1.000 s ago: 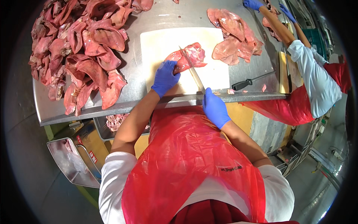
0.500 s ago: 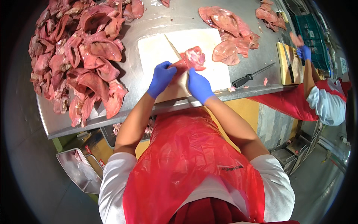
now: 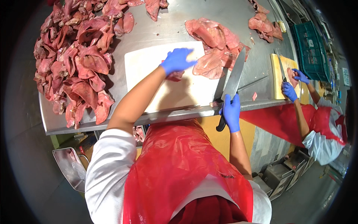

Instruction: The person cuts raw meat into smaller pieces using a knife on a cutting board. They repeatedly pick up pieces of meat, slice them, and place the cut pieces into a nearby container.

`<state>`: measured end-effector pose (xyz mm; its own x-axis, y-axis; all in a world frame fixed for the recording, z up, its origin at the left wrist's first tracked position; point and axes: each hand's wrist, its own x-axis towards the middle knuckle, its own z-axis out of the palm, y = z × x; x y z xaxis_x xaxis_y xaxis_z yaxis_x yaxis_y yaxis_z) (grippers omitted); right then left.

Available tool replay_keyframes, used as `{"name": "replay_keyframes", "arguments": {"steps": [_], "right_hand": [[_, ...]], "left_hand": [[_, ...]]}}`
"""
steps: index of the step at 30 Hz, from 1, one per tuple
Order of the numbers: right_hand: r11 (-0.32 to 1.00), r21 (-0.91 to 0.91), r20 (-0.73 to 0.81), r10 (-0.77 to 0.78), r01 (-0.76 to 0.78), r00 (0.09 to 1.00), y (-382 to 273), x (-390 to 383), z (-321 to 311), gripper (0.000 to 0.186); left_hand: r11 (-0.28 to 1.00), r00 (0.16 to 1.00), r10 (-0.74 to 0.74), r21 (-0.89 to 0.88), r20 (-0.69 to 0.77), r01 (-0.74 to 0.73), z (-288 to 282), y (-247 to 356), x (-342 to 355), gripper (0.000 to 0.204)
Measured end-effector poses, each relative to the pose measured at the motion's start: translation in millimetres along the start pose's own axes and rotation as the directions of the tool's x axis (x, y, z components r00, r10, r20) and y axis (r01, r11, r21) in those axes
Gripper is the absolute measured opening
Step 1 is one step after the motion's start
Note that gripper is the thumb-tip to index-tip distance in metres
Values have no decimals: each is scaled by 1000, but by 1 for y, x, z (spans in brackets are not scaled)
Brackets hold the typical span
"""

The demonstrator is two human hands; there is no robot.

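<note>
My left hand (image 3: 177, 61), in a blue glove, reaches over the white cutting board (image 3: 143, 84) with its fingers stretched out, the tips blurred. Beneath it a small pink piece of meat (image 3: 174, 76) lies on the board, mostly hidden by the hand. Past the board's right edge, my right hand (image 3: 232, 114) grips a large knife (image 3: 235, 72) by its dark handle, blade pointing away from me. Flat, ear-shaped pieces of meat (image 3: 210, 65) overlap the board's far right corner and lie close to the left fingertips.
A big heap of ear-shaped meat (image 3: 84, 61) covers the table's left side. Behind the knife, a honing steel (image 3: 254, 83) lies on the metal table (image 3: 166, 31). At right a co-worker's gloved hands (image 3: 289, 90) work at a yellow board (image 3: 278, 76), near a green crate (image 3: 310, 50).
Both hands were together at the meat on the board. My right hand has moved right, with the knife now plainly in it; my left has swung over the board. The co-worker has taken up a knife.
</note>
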<state>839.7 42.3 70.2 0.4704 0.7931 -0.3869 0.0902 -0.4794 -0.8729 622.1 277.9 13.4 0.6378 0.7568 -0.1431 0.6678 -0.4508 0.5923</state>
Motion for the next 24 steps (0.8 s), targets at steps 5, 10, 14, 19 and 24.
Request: {"name": "replay_keyframes", "arguments": {"steps": [5, 10, 14, 19, 24], "right_hand": [[997, -2, 277, 74, -76, 958, -5, -4, 26, 17], [999, -45, 570, 49, -29, 820, 0, 23, 115, 23], [985, -140, 528, -10, 99, 849, -24, 22, 147, 22], [744, -319, 480, -408, 588, 777, -32, 0, 173, 18], [470, -487, 580, -456, 736, 675, -43, -7, 207, 20]], "left_hand": [[919, 914, -394, -10, -99, 395, -13, -68, -95, 36], [762, 524, -631, -584, -572, 281, 47, -69, -172, 37], [938, 612, -346, -260, -711, 228, 55, -28, -180, 45], [946, 609, -290, -316, -738, 67, 41, -67, -184, 38], [879, 676, -412, -462, -611, 118, 26, -60, -193, 42]]}}
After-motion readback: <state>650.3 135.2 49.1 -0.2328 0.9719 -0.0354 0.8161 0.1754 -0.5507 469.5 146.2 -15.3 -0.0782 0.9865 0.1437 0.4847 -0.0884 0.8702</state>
